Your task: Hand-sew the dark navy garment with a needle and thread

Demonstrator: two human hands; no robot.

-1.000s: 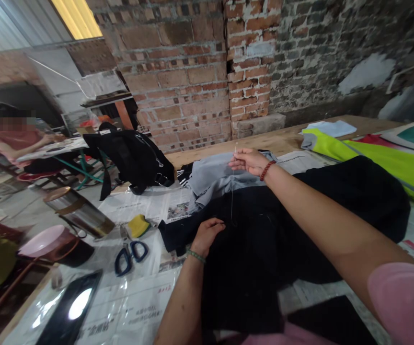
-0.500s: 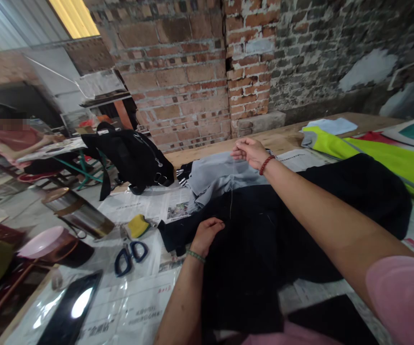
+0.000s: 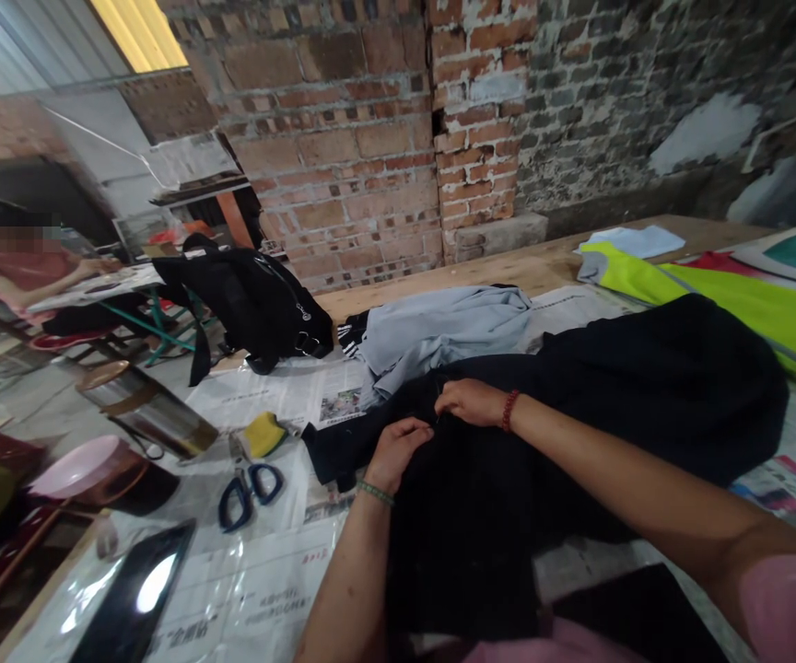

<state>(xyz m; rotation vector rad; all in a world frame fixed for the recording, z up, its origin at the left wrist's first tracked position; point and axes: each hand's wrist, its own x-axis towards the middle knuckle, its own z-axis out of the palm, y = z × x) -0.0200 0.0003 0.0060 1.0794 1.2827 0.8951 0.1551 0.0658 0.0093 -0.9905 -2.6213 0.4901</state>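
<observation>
Dark navy cloth (image 3: 481, 479), apparently a garment, lies spread in front of me. My left hand (image 3: 402, 451) is closed in a pinch on its edge, thumb and forefinger pressing the fabric. Close beside it, my right hand (image 3: 471, 402) is down at the same spot with its fingers pinched together. A white sewing thread ran from these right fingers to the cloth a moment ago; now it barely shows. Any needle is too small to make out. Behind the dark cloth is a folded light grey garment (image 3: 439, 322).
Left of the cloth lie blue-handled scissors (image 3: 250, 493), a yellow sponge (image 3: 264, 433), a steel flask (image 3: 153, 410) and a phone (image 3: 135, 589). A black bag (image 3: 260, 304) sits farther back. Neon yellow fabric (image 3: 702, 295) is at right. Another person (image 3: 25, 276) sits far left.
My right hand has come down from above the grey garment to the dark cloth beside my left hand. The taut thread no longer shows. My left hand has stayed in place.
</observation>
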